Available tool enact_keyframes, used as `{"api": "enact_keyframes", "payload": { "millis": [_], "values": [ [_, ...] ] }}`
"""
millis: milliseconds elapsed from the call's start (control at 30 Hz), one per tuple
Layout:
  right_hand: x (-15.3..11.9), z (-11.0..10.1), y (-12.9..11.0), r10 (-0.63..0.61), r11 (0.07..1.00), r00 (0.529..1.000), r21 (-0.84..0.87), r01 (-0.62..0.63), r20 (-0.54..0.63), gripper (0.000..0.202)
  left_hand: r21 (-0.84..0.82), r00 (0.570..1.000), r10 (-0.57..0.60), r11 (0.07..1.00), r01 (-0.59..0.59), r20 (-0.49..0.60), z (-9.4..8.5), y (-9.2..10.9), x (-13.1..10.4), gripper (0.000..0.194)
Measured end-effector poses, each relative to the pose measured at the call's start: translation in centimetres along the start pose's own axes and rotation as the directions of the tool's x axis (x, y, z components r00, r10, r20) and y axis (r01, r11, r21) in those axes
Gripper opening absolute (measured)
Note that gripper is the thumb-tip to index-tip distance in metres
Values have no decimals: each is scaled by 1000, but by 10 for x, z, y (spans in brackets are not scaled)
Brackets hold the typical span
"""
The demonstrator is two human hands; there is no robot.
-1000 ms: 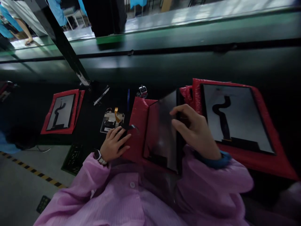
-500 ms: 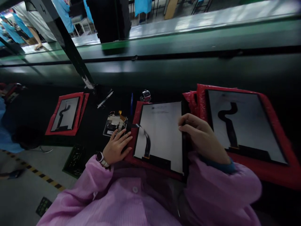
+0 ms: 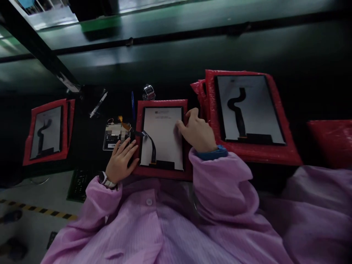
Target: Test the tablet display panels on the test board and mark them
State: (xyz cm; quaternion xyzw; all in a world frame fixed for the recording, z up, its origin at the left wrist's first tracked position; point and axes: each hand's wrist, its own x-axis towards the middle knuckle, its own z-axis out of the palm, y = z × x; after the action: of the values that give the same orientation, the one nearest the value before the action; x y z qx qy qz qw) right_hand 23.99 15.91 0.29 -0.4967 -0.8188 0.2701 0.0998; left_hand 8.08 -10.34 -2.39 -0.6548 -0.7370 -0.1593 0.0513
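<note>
A display panel (image 3: 166, 143) with a white back lies flat on a red bubble-wrap pad (image 3: 162, 103) in front of me. Its black ribbon cable (image 3: 153, 150) runs up and left to a small circuit board (image 3: 110, 137), joining near an orange flex strip. My left hand (image 3: 121, 159) rests open with fingers spread, fingertips by the board's lower right and thumb on the pad's left edge. At the panel's right edge is my right hand (image 3: 199, 132), thumb and forefinger apart, the thumb over the edge; its other fingers are curled under.
More panels on red wrap lie to the left (image 3: 45, 135) and right (image 3: 253, 110). Behind the board are a white pen (image 3: 98, 104), a blue pen (image 3: 133, 104) and a metal tally counter (image 3: 149, 92). Another red packet (image 3: 332, 141) sits far right, near a pink sleeve (image 3: 321, 198).
The panel's right side, tilted up in my right hand's pinch before, now lies down on the red pad. My right fingers have parted. The view has shifted; my left hand stays by the board.
</note>
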Motion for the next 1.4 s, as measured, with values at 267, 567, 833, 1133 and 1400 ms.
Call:
{"api": "enact_keyframes", "payload": {
  "millis": [267, 567, 833, 1133, 1400],
  "values": [
    [-10, 18, -32, -587, 773, 808, 268, 575, -39, 25, 27, 954, 49, 999, -43, -294, -29, -17, 22, 19],
    [-8, 53, -80, -750, 635, 619, 517, 574, 234, 13, 16, 934, 243, 969, -248, -261, -14, -83, 95, 27],
    [-13, 61, -73, -695, 684, 690, 477, 551, 200, 3, -87, 955, 216, 968, -237, -202, -9, -78, 88, 23],
    [-13, 67, -77, -661, 705, 723, 496, 507, 201, 9, -142, 962, 233, 957, -252, -140, -7, -67, 90, 26],
    [-12, 63, -76, -660, 701, 717, 529, 479, 224, 14, -172, 961, 229, 952, -255, -155, -6, -67, 91, 26]
  ]
}}
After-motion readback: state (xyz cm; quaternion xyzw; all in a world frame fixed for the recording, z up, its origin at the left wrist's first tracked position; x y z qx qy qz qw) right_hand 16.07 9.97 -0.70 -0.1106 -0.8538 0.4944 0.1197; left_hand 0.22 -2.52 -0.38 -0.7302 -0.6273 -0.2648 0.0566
